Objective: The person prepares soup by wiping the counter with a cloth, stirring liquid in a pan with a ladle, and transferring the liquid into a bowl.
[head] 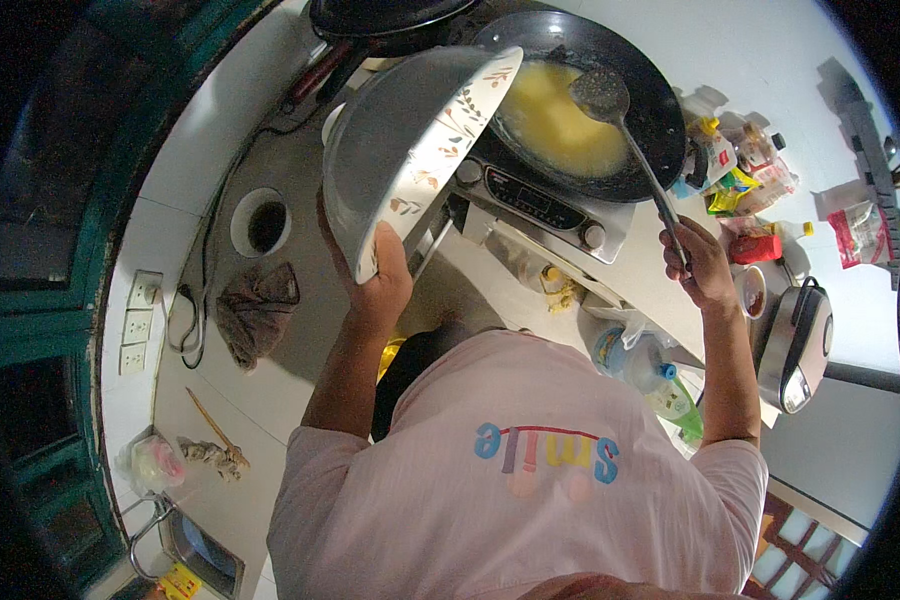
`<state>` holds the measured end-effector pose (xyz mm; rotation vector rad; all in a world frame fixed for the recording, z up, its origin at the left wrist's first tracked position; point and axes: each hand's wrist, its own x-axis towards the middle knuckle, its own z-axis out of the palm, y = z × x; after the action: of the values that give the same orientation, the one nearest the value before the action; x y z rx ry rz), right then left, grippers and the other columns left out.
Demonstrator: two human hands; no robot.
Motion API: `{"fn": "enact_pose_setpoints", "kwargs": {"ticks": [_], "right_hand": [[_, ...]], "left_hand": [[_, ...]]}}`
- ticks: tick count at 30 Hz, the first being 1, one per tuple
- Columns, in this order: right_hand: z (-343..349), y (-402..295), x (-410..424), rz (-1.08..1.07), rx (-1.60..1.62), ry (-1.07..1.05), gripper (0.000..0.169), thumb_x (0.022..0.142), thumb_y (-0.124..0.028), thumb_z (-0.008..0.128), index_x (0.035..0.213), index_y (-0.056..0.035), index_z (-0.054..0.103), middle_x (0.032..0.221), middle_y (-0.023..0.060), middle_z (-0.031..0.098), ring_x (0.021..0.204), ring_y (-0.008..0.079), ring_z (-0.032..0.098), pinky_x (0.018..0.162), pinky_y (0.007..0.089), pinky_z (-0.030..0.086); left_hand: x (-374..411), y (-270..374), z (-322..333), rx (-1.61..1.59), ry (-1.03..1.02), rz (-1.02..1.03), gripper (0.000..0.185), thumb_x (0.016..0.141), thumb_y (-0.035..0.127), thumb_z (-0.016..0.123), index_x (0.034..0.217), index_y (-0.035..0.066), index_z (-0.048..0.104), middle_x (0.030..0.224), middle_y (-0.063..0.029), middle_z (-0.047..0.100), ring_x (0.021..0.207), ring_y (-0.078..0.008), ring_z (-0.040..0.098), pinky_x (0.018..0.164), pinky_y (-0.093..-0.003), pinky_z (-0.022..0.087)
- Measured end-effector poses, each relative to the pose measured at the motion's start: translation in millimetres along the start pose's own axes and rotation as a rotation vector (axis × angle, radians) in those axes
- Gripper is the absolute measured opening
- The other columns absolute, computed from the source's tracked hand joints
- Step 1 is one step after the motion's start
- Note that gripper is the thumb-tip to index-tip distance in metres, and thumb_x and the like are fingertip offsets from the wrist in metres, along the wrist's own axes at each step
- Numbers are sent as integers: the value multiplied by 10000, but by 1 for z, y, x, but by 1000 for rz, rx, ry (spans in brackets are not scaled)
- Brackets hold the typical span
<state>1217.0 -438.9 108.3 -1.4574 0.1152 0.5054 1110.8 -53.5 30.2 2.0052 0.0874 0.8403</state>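
My left hand (386, 274) grips the rim of a large white dish (450, 150) with a floral pattern, tilted on edge at the left side of the wok (656, 97). In my right hand (697, 259) is the handle of a metal skimmer (600, 94), its round head over yellow liquid (562, 127) in the wok. Below the wok is a cooktop (536, 199) with a control panel and knobs. What the dish holds, if anything, cannot be told.
Left of the dish are a white bowl with dark contents (240, 225), a brown cloth (259, 315) and a cable. A lidded black pan (390, 19) stands at the top. Seasoning bottles and packets (720, 161) and a rice cooker (795, 349) line the right. A sink (202, 551) is lower left.
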Motion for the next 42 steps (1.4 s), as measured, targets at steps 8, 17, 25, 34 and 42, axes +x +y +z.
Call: {"fn": "enact_pose_setpoints", "kwargs": {"ticks": [8, 17, 25, 34, 42], "right_hand": [[3, 6, 1, 7, 44, -2, 138, 880, -161, 469, 902, -24, 471, 727, 37, 489, 500, 87, 420, 418, 214, 365], [0, 6, 7, 86, -6, -27, 182, 878, -162, 464, 966, -6, 493, 729, 37, 495, 511, 79, 422, 416, 203, 372], [-9, -2, 13, 273, 296, -256, 265, 897, -159, 408, 1062, 34, 483, 758, 52, 496, 529, 60, 405, 407, 163, 350], [3, -19, -8, 273, 371, -334, 332, 886, -135, 370, 1136, 74, 434, 779, 47, 474, 537, 45, 378, 395, 122, 320], [22, -40, -23, 264, 396, -340, 338, 893, -135, 348, 1137, 89, 413, 792, 46, 478, 519, 30, 368, 370, 111, 306]], "left_hand": [[-2, -20, -1, 1, 114, -94, 474, 867, 146, 464, 1259, -39, 273, 1212, -205, 372, 1079, -313, 430, 875, -396, 380], [7, 26, 4, -898, 108, -867, 528, 684, 29, 485, 1189, -35, 346, 1078, -179, 485, 936, -305, 561, 703, -393, 546], [19, 45, 10, -1067, -48, -854, 593, 679, 13, 467, 1230, -83, 272, 1142, -229, 451, 997, -339, 540, 786, -418, 537], [51, 41, 13, -1017, -161, -830, 516, 718, 77, 494, 1181, -89, 338, 1096, -208, 485, 972, -299, 555, 761, -383, 548], [68, 41, 9, -1011, -278, -898, 483, 758, 121, 518, 1182, -55, 369, 1087, -181, 503, 1004, -283, 539, 805, -397, 522]]}}
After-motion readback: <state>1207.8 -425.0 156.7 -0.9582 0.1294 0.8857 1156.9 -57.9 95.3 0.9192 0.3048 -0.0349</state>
